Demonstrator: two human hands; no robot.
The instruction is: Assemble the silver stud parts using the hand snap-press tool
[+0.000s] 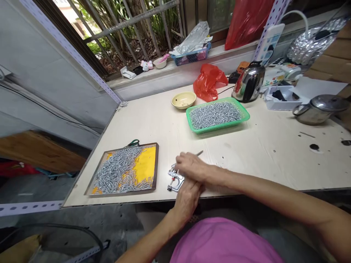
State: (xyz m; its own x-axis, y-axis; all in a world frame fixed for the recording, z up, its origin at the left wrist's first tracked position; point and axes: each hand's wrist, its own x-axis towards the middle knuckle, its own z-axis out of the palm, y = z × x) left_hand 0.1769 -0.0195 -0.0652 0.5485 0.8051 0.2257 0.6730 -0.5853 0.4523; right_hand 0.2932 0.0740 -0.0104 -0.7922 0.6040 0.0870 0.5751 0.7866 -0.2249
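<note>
My left hand (189,195) is closed around the lower right side of a small silver tool (173,174) with a C-shaped frame and a red detail. It sits low over the table near the front edge. My right hand (190,166) crosses above the left, its curled fingers at the upper part of the tool; what they grip is hidden. A thin metal rod (200,153) shows just beyond the right hand. To the left, a shallow tray (157,160) with a yellow bottom (146,164) holds a heap of small silver metal pieces (113,173).
Behind my hands stands a green basket (192,128) full of similar small metal pieces (216,115). Around it are a cream bowl (183,99), a red plastic bag (208,82) and a kettle (249,82). Green-handled scissors (134,143) lie behind the tray. A lidded metal pot (319,109) stands right.
</note>
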